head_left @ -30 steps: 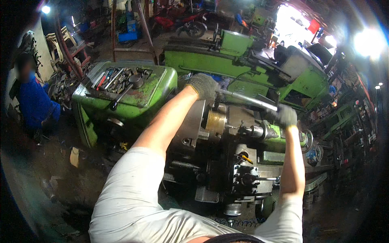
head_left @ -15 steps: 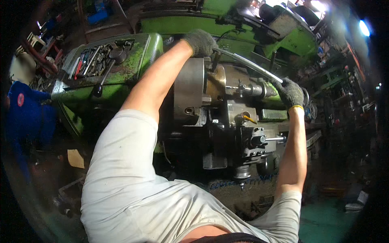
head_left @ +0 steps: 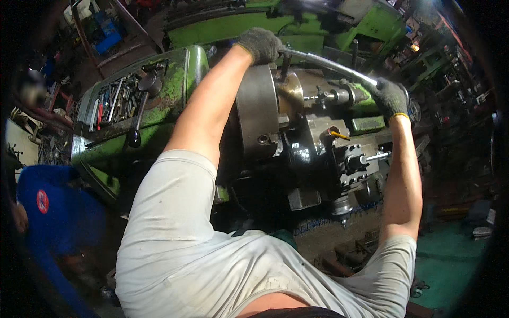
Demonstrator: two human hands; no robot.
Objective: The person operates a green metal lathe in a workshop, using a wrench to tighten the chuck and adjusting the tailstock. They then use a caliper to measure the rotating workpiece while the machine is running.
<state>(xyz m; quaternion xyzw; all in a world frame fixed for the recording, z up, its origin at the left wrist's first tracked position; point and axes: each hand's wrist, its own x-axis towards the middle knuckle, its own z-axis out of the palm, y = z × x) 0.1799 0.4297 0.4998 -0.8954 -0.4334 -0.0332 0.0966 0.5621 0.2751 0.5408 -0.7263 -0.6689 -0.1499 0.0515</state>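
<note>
Both my hands wear dark grey knitted gloves. My left hand [head_left: 260, 45] is closed at the far end of a long metal bar [head_left: 334, 65], above the large round lathe chuck [head_left: 258, 111]. The bar has a thin dark end by that hand and a thicker silver part toward the right. Around its right end my right hand [head_left: 391, 98] is wrapped. A dark upright piece [head_left: 285, 66] stands under the bar's left end, at the chuck; how they join I cannot make out.
Wrenches and other hand tools [head_left: 110, 103] lie on the green headstock [head_left: 169, 106], beside a lever [head_left: 139, 119]. Right of the chuck are the tool post [head_left: 356, 164] and tailstock [head_left: 360, 98]. A person in blue [head_left: 53, 212] is close at the left.
Both hands still hold the bar, which keeps nearly the same slant. The view has shifted, so the lathe sits further right. The person in blue appears larger and nearer.
</note>
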